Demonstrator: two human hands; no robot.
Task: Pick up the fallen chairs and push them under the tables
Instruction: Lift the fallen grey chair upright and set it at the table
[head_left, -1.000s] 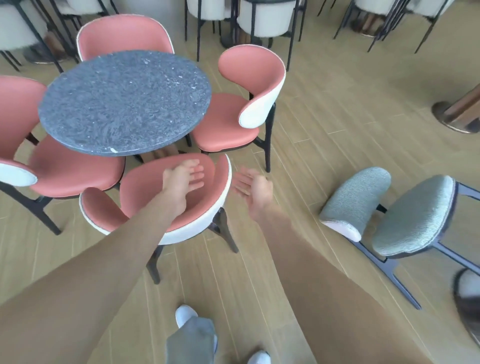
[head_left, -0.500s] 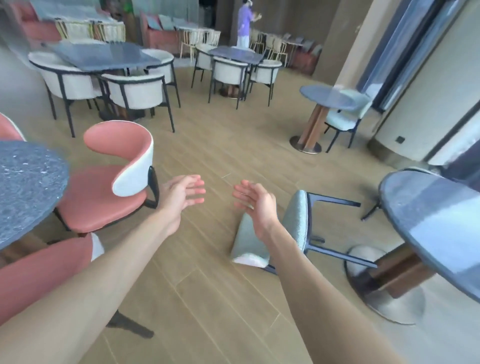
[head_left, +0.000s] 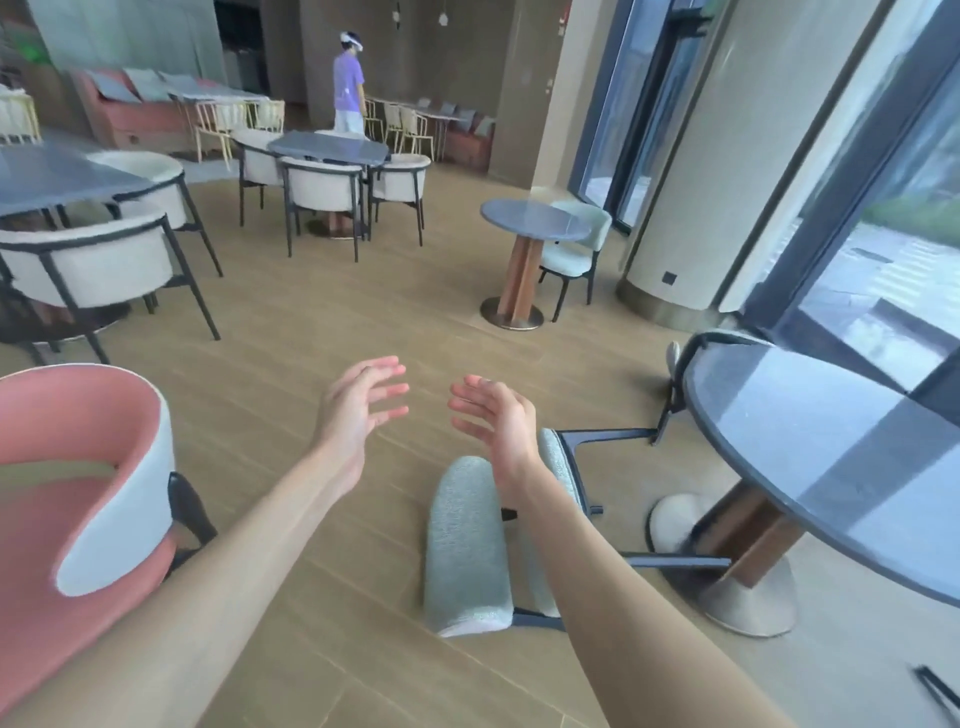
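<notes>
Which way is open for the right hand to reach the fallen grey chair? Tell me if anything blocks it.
Probably yes: the right hand hovers open and empty just above the fallen grey chair, nothing between them; the round table stands off to its right.

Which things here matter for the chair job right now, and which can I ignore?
Job: fallen green chair; round table beside it; left hand and right hand, both empty.
Ignore: pink chair; cream chairs; far small table; person in purple.

Daylight is pouring through the tall glass window (head_left: 878, 260), glaring off the round grey stone table (head_left: 831, 457) beside it, while wide-angle distortion is bending and softly blurring the edges.
</notes>
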